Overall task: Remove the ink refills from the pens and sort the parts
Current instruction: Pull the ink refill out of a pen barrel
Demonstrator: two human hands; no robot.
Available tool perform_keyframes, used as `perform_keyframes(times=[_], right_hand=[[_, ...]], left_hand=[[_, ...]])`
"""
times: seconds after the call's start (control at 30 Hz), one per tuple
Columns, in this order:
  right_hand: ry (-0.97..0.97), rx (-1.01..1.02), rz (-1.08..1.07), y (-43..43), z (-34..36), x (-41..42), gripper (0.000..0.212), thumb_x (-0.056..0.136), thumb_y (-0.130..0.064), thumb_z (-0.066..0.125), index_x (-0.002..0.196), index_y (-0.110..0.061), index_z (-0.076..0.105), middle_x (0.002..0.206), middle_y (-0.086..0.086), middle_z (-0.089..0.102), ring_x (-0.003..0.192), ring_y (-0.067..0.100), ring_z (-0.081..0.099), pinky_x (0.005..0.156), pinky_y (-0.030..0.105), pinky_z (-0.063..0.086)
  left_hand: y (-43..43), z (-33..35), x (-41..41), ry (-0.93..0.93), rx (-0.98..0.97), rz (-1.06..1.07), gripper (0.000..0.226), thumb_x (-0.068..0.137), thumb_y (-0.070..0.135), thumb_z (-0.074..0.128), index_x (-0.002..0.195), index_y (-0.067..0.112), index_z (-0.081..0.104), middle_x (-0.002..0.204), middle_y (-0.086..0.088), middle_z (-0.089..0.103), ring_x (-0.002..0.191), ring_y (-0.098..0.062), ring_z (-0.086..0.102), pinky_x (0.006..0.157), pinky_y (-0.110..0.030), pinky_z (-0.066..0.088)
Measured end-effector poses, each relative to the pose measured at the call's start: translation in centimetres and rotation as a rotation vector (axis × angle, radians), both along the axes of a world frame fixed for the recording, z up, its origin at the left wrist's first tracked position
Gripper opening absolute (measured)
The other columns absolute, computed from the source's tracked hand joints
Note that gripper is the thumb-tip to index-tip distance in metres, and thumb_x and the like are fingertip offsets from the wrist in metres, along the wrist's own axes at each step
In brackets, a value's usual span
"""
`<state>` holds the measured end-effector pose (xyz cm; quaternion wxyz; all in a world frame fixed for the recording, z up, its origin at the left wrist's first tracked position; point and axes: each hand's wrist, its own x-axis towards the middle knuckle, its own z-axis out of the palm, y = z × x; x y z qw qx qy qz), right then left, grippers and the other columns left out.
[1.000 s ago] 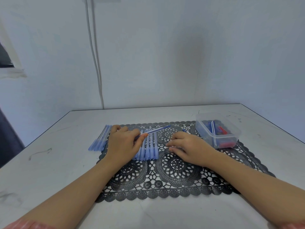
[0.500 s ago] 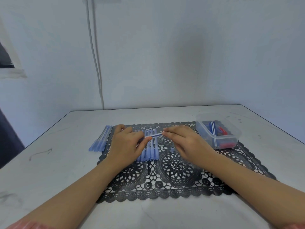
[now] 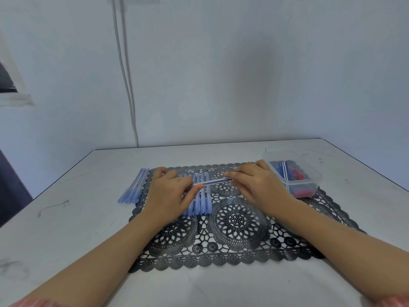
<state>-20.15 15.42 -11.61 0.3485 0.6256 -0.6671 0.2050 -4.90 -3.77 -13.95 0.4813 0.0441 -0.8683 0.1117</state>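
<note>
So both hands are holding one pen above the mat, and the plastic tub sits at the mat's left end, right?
No: the head view shows the tub at the right end of the mat. The left hand and right hand do hold one pen above the mat.

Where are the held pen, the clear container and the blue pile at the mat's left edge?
held pen [image 3: 213,182], head view, middle of exposed barrel.
clear container [image 3: 303,187], head view, near wall.
blue pile [image 3: 132,188], head view, middle of the bundle.
</note>
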Motion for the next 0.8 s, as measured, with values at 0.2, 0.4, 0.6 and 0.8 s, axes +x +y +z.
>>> perform_keyframes(times=[0.2, 0.4, 0.6, 0.8], right_hand=[[0.005, 0.005, -0.004, 0.2, 0.4, -0.3, 0.01, 0.08, -0.019, 0.068, 0.086, -0.013, 0.073, 0.075, 0.001, 0.066, 0.067, 0.019, 0.061, 0.066, 0.032, 0.047], [0.01, 0.042, -0.035, 0.2, 0.8, -0.5, 0.038, 0.063, 0.008, 0.078, 0.092, -0.016, 0.073, 0.074, 0.003, 0.064, 0.066, 0.022, 0.059, 0.061, 0.029, 0.044], [0.076, 0.019, -0.108, 0.7, 2.2, -1.2, 0.033, 0.059, 0.005, 0.08, 0.082, -0.019, 0.074, 0.072, 0.001, 0.065, 0.065, 0.021, 0.061, 0.064, 0.031, 0.045], [0.141, 0.007, -0.188, 1.6, 3.2, -3.0, 0.029, 0.058, 0.005, 0.076, 0.075, -0.018, 0.072, 0.073, 0.001, 0.066, 0.067, 0.024, 0.062, 0.067, 0.034, 0.049]], left_hand=[[0.1, 0.1, 0.1, -0.018, 0.007, -0.01, 0.044, 0.093, 0.047, 0.045, 0.057, 0.022, 0.05, 0.051, 0.015, 0.032, 0.057, -0.008, 0.028, 0.078, -0.031, 0.029], [-0.1, 0.1, 0.0, -0.013, 0.02, -0.008, 0.051, 0.097, 0.05, 0.038, 0.056, 0.022, 0.049, 0.05, 0.013, 0.034, 0.056, -0.009, 0.029, 0.077, -0.03, 0.028], [-0.3, -0.2, 0.0, -0.029, 0.049, 0.0, 0.045, 0.094, 0.046, 0.043, 0.059, 0.02, 0.054, 0.048, 0.01, 0.044, 0.054, -0.012, 0.035, 0.077, -0.032, 0.031], [-0.5, -0.2, -0.1, -0.031, 0.048, 0.008, 0.046, 0.094, 0.046, 0.043, 0.058, 0.02, 0.053, 0.048, 0.011, 0.041, 0.053, -0.012, 0.035, 0.076, -0.033, 0.031]])
